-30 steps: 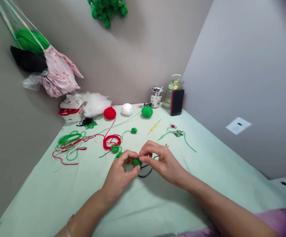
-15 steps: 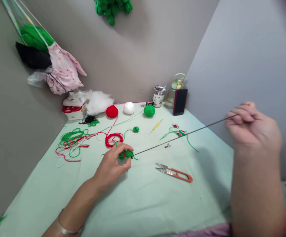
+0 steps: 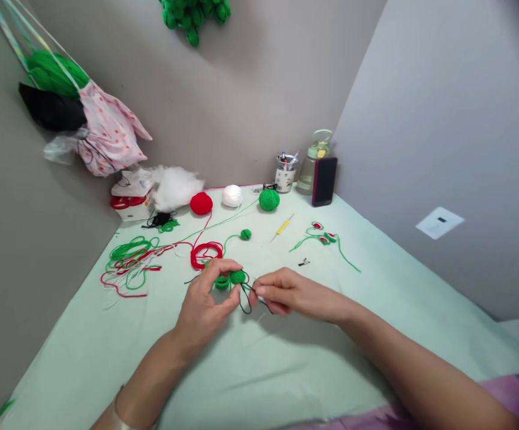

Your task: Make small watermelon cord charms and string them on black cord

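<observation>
My left hand (image 3: 208, 301) pinches a small green crocheted ball (image 3: 237, 277) between thumb and fingers, above the table. Just under its fingers hangs another green crocheted piece (image 3: 221, 282). Black thread (image 3: 246, 310) comes off the ball in a loose loop and runs to my right hand (image 3: 286, 291), which is closed on it close beside the ball. Whether a needle is also in those right fingertips is too small to tell. The orange thread snips do not show now.
Behind the hands lie a red yarn coil (image 3: 206, 255), a small green ball (image 3: 245, 235) and a yellow-handled hook (image 3: 282, 227). Green-and-red crocheted pieces (image 3: 326, 238) are at the right. Yarn balls (image 3: 201, 203), a pen cup (image 3: 285, 176) and a phone (image 3: 324, 182) line the back.
My right hand has come down and left from high on the right, back beside the ball. The black thread, taut before, now hangs slack in a loop. The snips have gone out of sight.
</observation>
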Available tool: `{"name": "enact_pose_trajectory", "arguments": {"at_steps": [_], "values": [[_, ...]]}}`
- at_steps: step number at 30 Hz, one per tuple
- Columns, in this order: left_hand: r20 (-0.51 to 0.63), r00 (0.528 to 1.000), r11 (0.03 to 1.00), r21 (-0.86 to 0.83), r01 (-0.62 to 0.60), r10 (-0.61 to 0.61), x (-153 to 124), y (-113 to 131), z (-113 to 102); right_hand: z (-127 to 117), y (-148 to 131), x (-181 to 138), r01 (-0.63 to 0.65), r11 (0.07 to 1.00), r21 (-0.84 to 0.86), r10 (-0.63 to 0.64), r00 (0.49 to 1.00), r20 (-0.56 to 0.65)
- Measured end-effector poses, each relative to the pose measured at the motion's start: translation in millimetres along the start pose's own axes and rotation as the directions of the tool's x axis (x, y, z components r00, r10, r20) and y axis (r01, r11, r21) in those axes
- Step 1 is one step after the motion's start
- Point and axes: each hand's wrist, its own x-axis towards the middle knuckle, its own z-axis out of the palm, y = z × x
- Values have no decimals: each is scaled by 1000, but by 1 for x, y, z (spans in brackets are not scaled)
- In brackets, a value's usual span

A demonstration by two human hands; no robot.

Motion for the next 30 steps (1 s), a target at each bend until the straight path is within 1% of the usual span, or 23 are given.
{"name": "enact_pose_trajectory", "arguments": {"at_steps": [2, 3, 4, 5, 6, 7, 8, 9, 10, 11, 13, 14, 15, 17, 18, 19, 20, 21, 22, 24, 25, 27, 30], "values": [[33, 999, 1000, 19, -23, 22, 0, 1, 1, -10, -6, -7, 29, 994, 105, -26, 999, -30], [48, 998, 999, 22, -32, 31, 0, 1, 2, -16, -10, -10, 80, 977, 197, -63, 994, -92], [56, 998, 999, 17, -34, 33, 0, 1, 3, -23, -14, -13, 161, 945, 285, -110, 976, -187], [58, 998, 1000, 4, -27, 26, 0, 1, 4, -28, -19, -16, 256, 901, 351, -150, 941, -302], [61, 998, 1000, -18, -15, 16, -1, 1, 5, -33, -23, -19, 348, 854, 387, -172, 890, -422], [69, 998, 999, -44, 0, 3, -1, 1, 6, -38, -28, -22, 421, 816, 396, -173, 831, -528], [82, 997, 997, -71, 14, -8, -2, 1, 7, -41, -32, -25, 463, 793, 395, -159, 784, -600], [98, 995, 995, -93, 25, -16, -2, 1, 8, -43, -35, -28, 490, 779, 391, -144, 748, -648], [113, 993, 993, -110, 34, -21, -2, 1, 9, -45, -38, -31, 503, 774, 385, -137, 727, -673], [126, 992, 992, -122, 43, -27, -3, 2, 10, -46, -39, -34, 513, 773, 372, -144, 714, -685], [135, 988, 985, -143, 92, -73, -3, 1, 11, -46, -38, -42, 540, 780, 316, -213, 704, -678], [139, 984, 976, -167, 136, -113, -3, 0, 11, -45, -37, -46, 554, 786, 275, -275, 711, -647], [146, 976, 960, -205, 188, -160, -2, -1, 11, -44, -36, -50, 559, 797, 228, -348, 735, -582], [174, 955, 909, -306, 284, -240, -1, -3, 11, -41, -34, -58, 523, 846, 108, -463, 819, -338], [192, 945, 878, -356, 319, -266, 0, -4, 10, -39, -33, -60, 478, 878, 17, -465, 862, -200], [213, 936, 851, -394, 346, -282, 0, -4, 10, -36, -33, -61, 420, 902, -98, -429, 898, -95], [228, 928, 830, -420, 366, -294, 1, -4, 9, -33, -33, -61, 350, 910, -222, -370, 927, -54], [235, 923, 816, -436, 380, -304, 2, -3, 8, -31, -34, -60, 272, 903, -331, -312, 947, -73], [234, 921, 804, -452, 387, -313, 2, -2, 7, -29, -34, -57, 194, 891, -411, -270, 953, -136], [208, 922, 778, -494, 388, -328, 3, 0, 6, -26, -33, -51, 73, 877, -475, -224, 937, -269], [189, 922, 762, -521, 385, -337, 4, 1, 5, -25, -32, -48, 38, 880, -474, -206, 929, -307], [173, 912, 712, -578, 400, -371, 5, 2, 4, -22, -29, -42, 21, 899, -436, -172, 935, -311], [193, 886, 636, -634, 440, -421, 6, 4, 4, -16, -24, -34, 1, 933, -359, -96, 964, -248]]}}
